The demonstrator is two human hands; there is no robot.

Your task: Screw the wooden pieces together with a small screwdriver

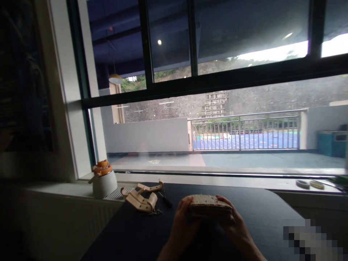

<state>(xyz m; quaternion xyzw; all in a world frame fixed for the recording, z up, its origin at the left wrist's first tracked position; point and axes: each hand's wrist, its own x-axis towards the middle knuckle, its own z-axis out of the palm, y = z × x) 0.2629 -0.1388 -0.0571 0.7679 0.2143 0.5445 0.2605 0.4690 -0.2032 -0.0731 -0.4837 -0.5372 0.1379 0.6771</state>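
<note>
Gripping a flat tan wooden block [209, 206] from both ends, low centre of the head view, just above the dark table [272, 210]. Left hand [182, 225] wraps the left end, thumb up on the near edge; right hand [236, 225] wraps the right end, fingers curled over the top corner. Both hands closed on the block. Top face has small dark dots or holes, too dim to count. No writing or brand readable on it.

Left of the hands, on the table edge: pale wooden curved pieces [142, 197], stacked loosely, near a small dark tool [165, 199] lying flat. Further left on the sill grille: a white jar with an orange lid [103, 179], upright. No label legible.

Far right on the sill: a tape roll [302, 183] lying flat, something yellowish just beside it, unclear. Blurred pixel patch lower right.

Beyond: big window [168, 92] with dark frames, metal railing [244, 130] outside, blue court behind it, teal bin [331, 143] at right. A small triangular mark sits on the pavement outside, text unreadable.
</note>
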